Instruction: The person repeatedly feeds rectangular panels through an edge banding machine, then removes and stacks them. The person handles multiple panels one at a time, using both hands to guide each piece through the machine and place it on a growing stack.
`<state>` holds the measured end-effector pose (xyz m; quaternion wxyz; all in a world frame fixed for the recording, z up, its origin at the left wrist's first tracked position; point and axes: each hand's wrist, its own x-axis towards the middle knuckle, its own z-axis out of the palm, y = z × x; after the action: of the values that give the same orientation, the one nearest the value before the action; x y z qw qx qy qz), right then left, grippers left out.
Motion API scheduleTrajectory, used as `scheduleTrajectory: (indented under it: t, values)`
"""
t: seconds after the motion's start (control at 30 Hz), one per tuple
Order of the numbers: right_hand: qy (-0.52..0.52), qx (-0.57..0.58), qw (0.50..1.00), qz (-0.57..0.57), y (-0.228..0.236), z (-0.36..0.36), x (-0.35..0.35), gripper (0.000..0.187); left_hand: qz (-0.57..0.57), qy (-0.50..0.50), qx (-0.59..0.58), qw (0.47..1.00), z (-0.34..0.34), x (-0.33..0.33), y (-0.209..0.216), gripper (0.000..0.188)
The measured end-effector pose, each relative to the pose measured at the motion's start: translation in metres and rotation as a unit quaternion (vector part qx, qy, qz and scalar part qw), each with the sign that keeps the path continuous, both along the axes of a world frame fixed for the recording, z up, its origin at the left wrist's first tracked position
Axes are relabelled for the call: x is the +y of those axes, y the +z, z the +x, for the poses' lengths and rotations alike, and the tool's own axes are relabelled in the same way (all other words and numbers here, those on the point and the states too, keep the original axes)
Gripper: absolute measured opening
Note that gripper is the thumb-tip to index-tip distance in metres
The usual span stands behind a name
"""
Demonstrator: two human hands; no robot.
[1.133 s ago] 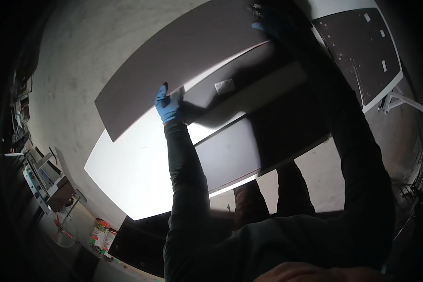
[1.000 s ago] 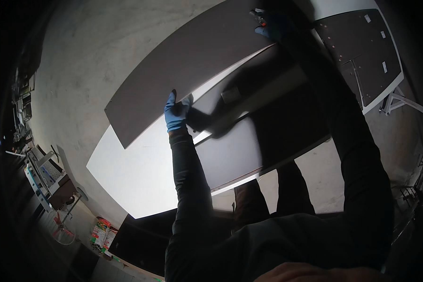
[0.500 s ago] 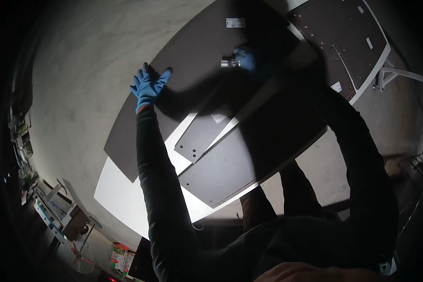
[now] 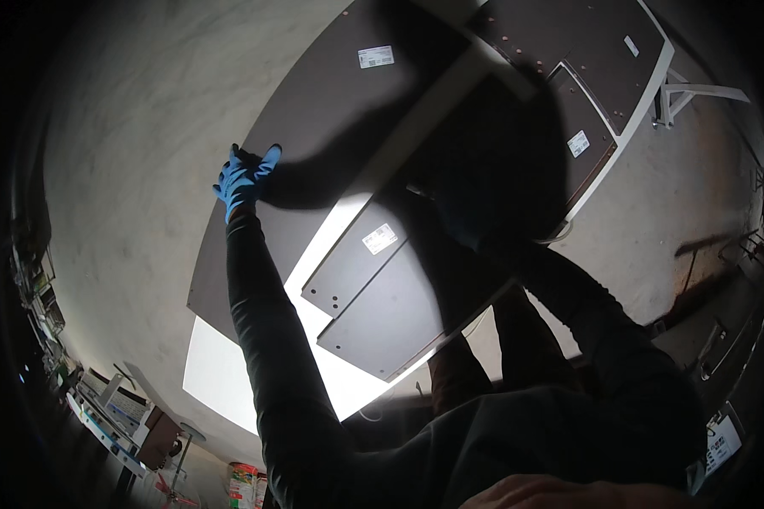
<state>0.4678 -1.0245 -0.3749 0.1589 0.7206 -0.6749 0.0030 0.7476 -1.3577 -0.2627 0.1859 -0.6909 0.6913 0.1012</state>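
Observation:
My left hand (image 4: 239,182), in a blue glove, lies with fingers spread on the left edge of a large dark panel (image 4: 306,127). Deep shadow covers my right hand (image 4: 460,212), also gloved, over the middle of the panels. From it a small silver cylindrical thing (image 4: 418,191) pokes out to the left; the rest of it is hidden. Below that hand lie a narrow grey panel (image 4: 348,271) with a white label and dark holes, and a wider grey panel (image 4: 390,322) alongside it. Bright white board (image 4: 221,365) shows beneath the panels.
Another dark panel (image 4: 611,51) with copper-coloured dots lies at the far right, close to a white metal bracket (image 4: 683,93). Concrete floor (image 4: 136,161) surrounds the panels. Equipment (image 4: 136,424) and a red-and-white bag (image 4: 244,485) stand at lower left.
My right hand has come nearer to me with the silver cylindrical thing, from the large dark panel into the shadow. My left hand appears slightly lower and still rests on the panel's edge.

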Motion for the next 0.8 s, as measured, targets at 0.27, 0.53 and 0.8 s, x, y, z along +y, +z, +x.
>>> scheduleTrajectory:
  t: [0.27, 0.53, 0.8]
  values:
    - [0.004, -0.303, 0.949, 0.087, 0.063, -0.003, -0.015, 0.037, -0.032, -0.048, 0.020, 0.998, -0.017, 0.021, 0.008, 0.086]
    - [-0.004, -0.002, 0.993, 0.115, 0.061, -0.005, -0.044, 0.020, -0.037, -0.038, 0.009, 0.999, -0.006, 0.012, -0.016, 0.119]
    - [-0.293, -0.604, 0.733, 0.103, 0.154, -0.043, -0.004, 0.030, 0.008, 0.012, 0.000, 1.000, -0.008, -0.015, -0.011, 0.119]
